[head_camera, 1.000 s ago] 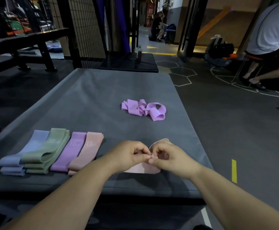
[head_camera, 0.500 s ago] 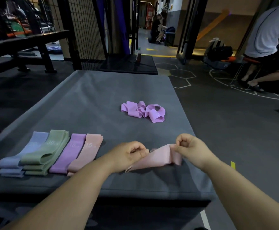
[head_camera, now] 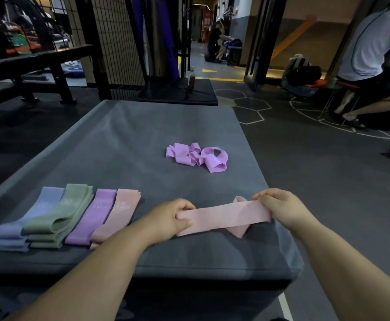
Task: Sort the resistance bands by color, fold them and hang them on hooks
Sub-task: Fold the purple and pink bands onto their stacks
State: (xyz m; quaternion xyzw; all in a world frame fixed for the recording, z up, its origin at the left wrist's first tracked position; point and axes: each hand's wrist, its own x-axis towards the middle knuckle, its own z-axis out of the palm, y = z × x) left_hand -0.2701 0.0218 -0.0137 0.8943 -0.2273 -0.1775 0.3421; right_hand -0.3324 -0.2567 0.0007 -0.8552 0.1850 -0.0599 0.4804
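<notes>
A pale pink resistance band (head_camera: pixel 226 217) is stretched flat between my hands, just above the near right part of the grey mat (head_camera: pixel 124 144). My left hand (head_camera: pixel 172 218) grips its left end and my right hand (head_camera: pixel 279 208) pinches its right end. A loose fold of the band hangs below near the right end. On the mat's near left lie flat stacks in a row: blue bands (head_camera: pixel 27 218), green bands (head_camera: pixel 59 216), a purple band (head_camera: pixel 92 218) and a pink band (head_camera: pixel 117 216). Further back lies a crumpled purple band heap (head_camera: pixel 197 156).
A dark platform (head_camera: pixel 177 91) with a bottle (head_camera: pixel 191 77) stands behind the mat. A wire mesh partition (head_camera: pixel 117 42) and a black bench (head_camera: pixel 27 66) are at the back left. A person (head_camera: pixel 374 66) sits at the far right; another crouches in the distance.
My hands have moved apart, the right one going right, and drawn the pink band from a bunched fold into a long flat strip.
</notes>
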